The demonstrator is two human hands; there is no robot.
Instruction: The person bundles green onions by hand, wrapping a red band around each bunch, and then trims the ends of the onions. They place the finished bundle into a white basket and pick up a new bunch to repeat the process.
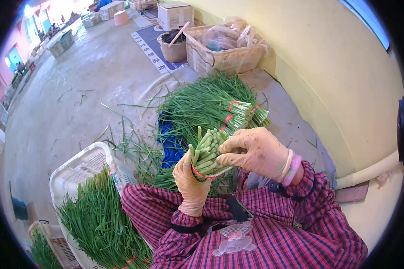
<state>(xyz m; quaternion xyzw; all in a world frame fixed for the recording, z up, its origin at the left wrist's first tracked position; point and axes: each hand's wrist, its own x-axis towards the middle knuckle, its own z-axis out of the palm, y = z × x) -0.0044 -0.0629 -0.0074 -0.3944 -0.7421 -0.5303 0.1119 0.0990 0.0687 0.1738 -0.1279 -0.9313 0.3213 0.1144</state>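
Fingers: we see both hands in tan rubber gloves closed on one bundle of green chive stalks (207, 154); the left hand (191, 184) wraps it from below, the right hand (256, 152) presses over its upper side.

Band: a red rubber band (201, 174) circles the bundle just above the left hand's fingers.

Axis: the bundle's cut ends point up and away from us, and its long axis tilts from lower right to upper left; both hands touch it, so neither is nearer.

Sleeves: red plaid sleeves (274, 233) frame the work.

Beyond: a heap of tied green chive bunches (202, 105) lies on the grey concrete floor (76, 89), just past the hands.

Left: a white plastic crate (78, 168) holds loose chives.

Far: a beige woven basket (224, 58) sits by the yellow wall (327, 67).
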